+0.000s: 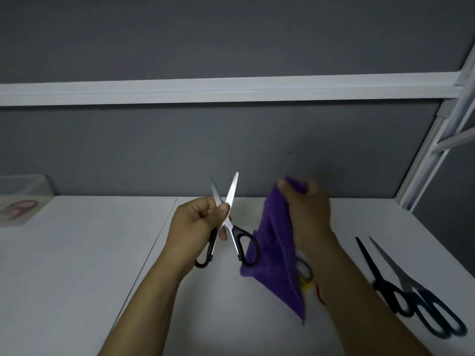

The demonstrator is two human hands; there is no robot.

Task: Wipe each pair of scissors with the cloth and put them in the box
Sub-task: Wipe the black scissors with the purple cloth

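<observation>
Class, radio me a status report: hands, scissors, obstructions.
Left hand grips black-handled scissors, blades open. Right hand holds purple cloth. Black pair, steel-bladed pair wait right.

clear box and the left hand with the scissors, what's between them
Head view: only bare white table between clear box and left hand gripping the scissors.

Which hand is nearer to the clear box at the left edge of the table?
Left. The left hand, gripping the open scissors, is to the right of the box; the right hand, holding the purple cloth, is even farther right.
</observation>
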